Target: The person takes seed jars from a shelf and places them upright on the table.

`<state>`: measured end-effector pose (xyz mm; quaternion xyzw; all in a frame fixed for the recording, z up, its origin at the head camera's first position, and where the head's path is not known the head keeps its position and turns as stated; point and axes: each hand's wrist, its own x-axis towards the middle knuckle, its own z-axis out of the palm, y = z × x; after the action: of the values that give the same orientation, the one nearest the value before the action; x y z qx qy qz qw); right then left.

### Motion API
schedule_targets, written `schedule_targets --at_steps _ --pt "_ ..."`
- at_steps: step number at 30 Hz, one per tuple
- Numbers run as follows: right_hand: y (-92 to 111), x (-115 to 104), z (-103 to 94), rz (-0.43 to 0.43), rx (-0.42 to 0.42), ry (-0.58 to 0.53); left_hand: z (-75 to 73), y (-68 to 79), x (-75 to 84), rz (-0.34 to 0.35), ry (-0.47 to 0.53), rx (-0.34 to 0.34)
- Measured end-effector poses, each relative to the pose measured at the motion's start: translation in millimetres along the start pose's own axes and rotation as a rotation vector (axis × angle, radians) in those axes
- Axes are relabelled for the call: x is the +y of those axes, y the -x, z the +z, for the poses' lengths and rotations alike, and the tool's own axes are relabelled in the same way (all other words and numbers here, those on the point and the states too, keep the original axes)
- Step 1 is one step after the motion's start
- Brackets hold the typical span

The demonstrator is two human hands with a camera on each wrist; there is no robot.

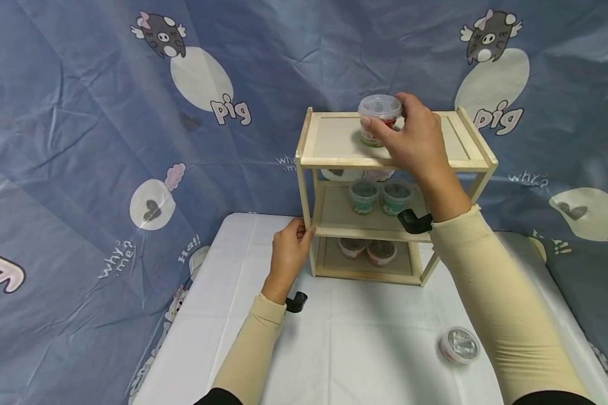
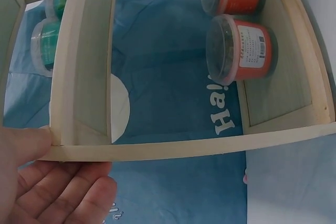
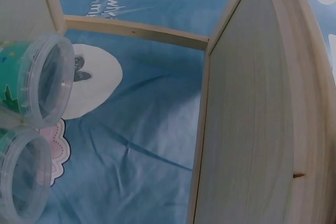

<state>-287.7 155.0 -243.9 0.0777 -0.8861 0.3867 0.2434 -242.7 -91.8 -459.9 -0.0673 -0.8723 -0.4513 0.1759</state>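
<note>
My right hand (image 1: 420,138) holds a clear-lidded plastic tub (image 1: 380,107) with a red and green label between thumb and fingers. The tub is upright at the top board of a three-tier wooden shelf (image 1: 354,232); whether its base touches the board I cannot tell. At the shelf's left front post, my left hand (image 1: 289,253) grips the wood, thumb on one side and fingers on the other in the left wrist view. Two green tubs (image 1: 363,197) stand on the middle tier, and two red tubs (image 2: 252,51) on the bottom one. The right wrist view does not show the hand.
Another lidded tub (image 1: 460,345) stands on the white tablecloth (image 1: 354,349), right of the shelf's front and beside my right forearm. A blue printed cloth (image 1: 273,67) hangs close behind the shelf and along the left side.
</note>
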Motion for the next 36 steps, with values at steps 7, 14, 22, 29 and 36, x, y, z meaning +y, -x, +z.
schedule_targets --at_steps 7,14,22,29,36 --pt "2.0 0.0 -1.6 -0.025 0.014 -0.002 0.0 -0.4 1.1 0.007 0.008 0.005" --pt "6.5 4.7 -6.2 -0.072 0.035 -0.034 5.4 -0.9 0.2 0.016 0.014 -0.003" --pt "6.8 3.3 -5.8 -0.107 0.088 -0.186 3.6 -1.4 1.0 0.021 0.018 0.003" --pt "7.8 1.7 -5.5 -0.172 0.131 -0.264 2.7 -0.6 -2.5 0.015 0.008 0.001" --pt "12.0 -2.9 -7.6 -0.169 0.152 -0.324 1.1 -0.2 -4.5 0.021 0.027 0.013"
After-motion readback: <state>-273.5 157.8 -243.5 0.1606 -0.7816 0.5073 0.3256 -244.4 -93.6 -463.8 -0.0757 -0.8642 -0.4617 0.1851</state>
